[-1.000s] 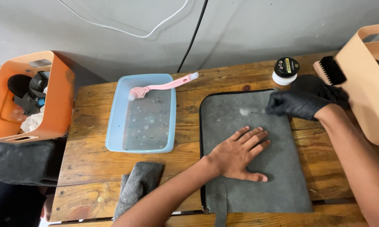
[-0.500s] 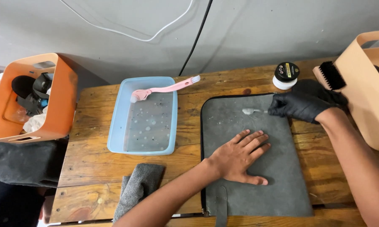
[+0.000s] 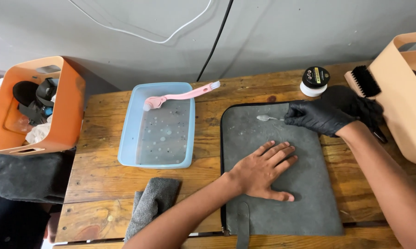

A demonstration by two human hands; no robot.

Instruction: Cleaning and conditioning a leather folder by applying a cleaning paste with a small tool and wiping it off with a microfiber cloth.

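Head view: my gloved right hand (image 3: pixel 330 115) pinches a small spoon (image 3: pixel 269 118) at the grey mat's (image 3: pixel 281 207) far edge, handle running left-right, bowl pointing left. My bare left hand (image 3: pixel 263 170) lies flat, fingers spread, mid-mat, nearer me.

Pink brush (image 3: pixel 180 96) across blue tub (image 3: pixel 129 138); orange bin (image 3: pixel 71 115).

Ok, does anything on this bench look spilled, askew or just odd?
Only small things: a pale smear sits on the grey pouch just left of the gloved right hand, and the pink brush lies askew across the blue tray's rim.
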